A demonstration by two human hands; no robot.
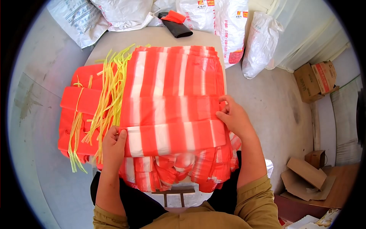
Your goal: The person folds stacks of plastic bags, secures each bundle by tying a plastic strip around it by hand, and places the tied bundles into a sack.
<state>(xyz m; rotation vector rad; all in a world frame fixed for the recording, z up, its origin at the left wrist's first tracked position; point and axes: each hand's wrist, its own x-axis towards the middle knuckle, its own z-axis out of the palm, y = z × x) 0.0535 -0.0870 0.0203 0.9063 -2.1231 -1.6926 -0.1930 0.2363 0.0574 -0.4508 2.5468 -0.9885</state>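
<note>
"On the bench (110, 41), what lies in front of the person?"

"Red-and-white striped plastic stack (164, 76), many flat layers, stripes running away from the person. Two folded bands cross its near part. Below them, loose rumpled ends (179, 168) lie over the person's lap."

"Left hand (114, 141)?"

"At the left corner of the nearest band. Thumb on top, fingers bent close to it, pinching the plastic at the edge."

"Right hand (234, 116)?"

"At the right edge of the stack, beside the two bands. Fingers curled, thumb and forefinger apart, tips touching the plastic. Cannot tell whether a layer is caught between them."

"Left of the stack?"

"Yellow strips (113, 82), a long loose bunch, lying against its left side and partly over red plastic bundles (82, 100). One bundle has a thin yellow strip across it."

"Far side?"

"Black roll (178, 28) with a red piece (174, 16) on its upper end; white sacks (129, 13) stand around the far edge."

"Right side of the room?"

"Closed-looking cardboard box (307, 82) by the curtain (305, 42); nearer, an open cardboard box (305, 181) with flaps spread."
</note>
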